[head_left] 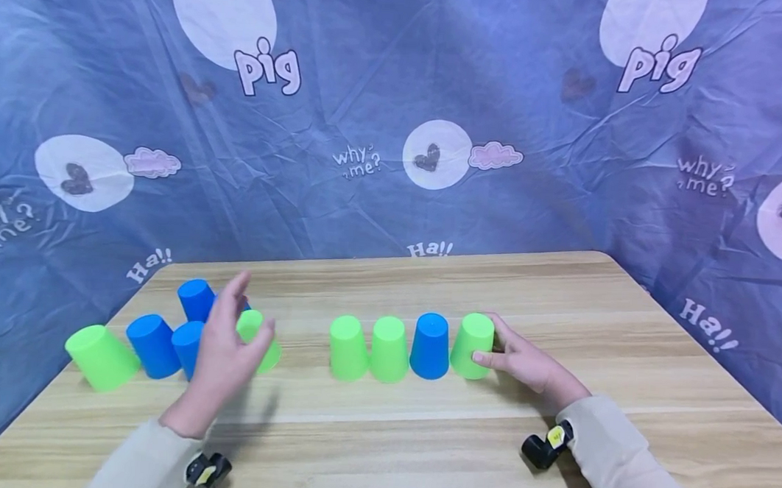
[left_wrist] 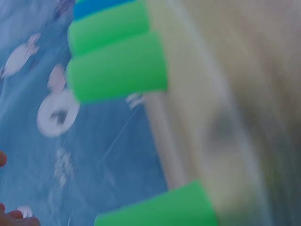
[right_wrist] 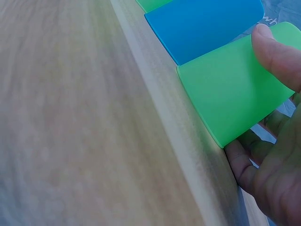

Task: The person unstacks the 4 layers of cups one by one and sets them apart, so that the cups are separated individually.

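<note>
The right hand [head_left: 520,360] is clamped on the right-end green cup [head_left: 470,338], its thumb on the near side and its other fingers round the far side, low by the rim. The left hand [head_left: 225,349] grips nothing: its thumb stands well apart from its raised fingers, and in the head view it covers part of a group of cups. The nearest there is the inner green cup [head_left: 269,359], which shows just past the thumb.

Next to the held cup come the row's blue cup [head_left: 430,347] and two more green ones, the third cup [head_left: 389,349] and the left-end cup [head_left: 348,349]. These four stand mouth down, side by side on the counter [head_left: 413,451]; whether every rim touches its neighbour I cannot tell.

Further left are the outer green cup [head_left: 101,358], the front blue cup [head_left: 153,346], the half-hidden blue cup [head_left: 187,342] and the rear blue cup [head_left: 195,301], with more blue behind the fingers. A printed cloth [head_left: 339,212] hangs beyond. As I judge it, the row of four is laid out, while the left group is not yet arranged in line
</note>
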A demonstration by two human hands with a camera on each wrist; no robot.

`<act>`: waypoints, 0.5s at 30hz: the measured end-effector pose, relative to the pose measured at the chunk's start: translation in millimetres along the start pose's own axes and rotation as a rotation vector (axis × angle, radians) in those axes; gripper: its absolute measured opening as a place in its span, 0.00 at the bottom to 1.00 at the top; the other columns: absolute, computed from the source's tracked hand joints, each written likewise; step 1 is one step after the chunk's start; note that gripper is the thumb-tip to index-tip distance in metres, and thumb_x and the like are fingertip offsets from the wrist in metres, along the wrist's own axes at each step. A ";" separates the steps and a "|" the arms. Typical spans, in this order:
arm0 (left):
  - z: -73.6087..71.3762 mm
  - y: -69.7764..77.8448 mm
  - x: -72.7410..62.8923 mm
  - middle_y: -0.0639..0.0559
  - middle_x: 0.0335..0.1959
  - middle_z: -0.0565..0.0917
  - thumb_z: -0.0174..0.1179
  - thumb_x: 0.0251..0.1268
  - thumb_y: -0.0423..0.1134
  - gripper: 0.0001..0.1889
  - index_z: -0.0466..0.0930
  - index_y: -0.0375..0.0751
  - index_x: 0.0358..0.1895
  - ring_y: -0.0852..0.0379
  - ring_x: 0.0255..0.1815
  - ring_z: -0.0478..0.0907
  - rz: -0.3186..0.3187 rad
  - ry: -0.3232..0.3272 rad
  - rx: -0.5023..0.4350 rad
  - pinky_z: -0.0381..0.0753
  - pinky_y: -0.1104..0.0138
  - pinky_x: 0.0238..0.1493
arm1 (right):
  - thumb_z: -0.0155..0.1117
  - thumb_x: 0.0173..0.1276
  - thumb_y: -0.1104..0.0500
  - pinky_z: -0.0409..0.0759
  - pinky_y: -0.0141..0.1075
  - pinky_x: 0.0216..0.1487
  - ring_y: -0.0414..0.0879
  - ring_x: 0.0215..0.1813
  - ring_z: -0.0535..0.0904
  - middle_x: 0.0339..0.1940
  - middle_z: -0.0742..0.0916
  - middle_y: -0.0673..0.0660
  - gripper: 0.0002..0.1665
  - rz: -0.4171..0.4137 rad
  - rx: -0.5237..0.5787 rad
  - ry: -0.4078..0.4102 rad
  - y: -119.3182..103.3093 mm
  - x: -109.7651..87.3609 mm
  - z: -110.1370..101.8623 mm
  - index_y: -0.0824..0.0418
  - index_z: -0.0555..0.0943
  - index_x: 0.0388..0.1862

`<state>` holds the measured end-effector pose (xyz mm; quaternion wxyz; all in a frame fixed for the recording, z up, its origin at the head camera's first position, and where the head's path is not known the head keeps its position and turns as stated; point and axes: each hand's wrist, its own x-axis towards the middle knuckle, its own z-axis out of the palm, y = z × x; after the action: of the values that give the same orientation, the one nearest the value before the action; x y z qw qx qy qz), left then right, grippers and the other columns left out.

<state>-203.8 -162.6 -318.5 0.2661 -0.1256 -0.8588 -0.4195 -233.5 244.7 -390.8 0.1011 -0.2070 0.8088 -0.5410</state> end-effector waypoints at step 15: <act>51.4 18.3 -22.8 0.35 0.71 0.52 0.60 0.56 0.30 0.41 0.47 0.33 0.70 0.39 0.71 0.51 -0.325 -0.366 -0.303 0.55 0.54 0.69 | 0.59 0.65 0.57 0.49 0.65 0.65 0.59 0.61 0.65 0.53 0.76 0.63 0.35 -0.004 -0.002 -0.006 0.2 1.1 -0.3 0.60 0.54 0.66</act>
<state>-195.0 -110.6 -345.4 0.0141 -0.0981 -0.8289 -0.5505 -234.6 244.5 -390.8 0.1023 -0.2102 0.8086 -0.5400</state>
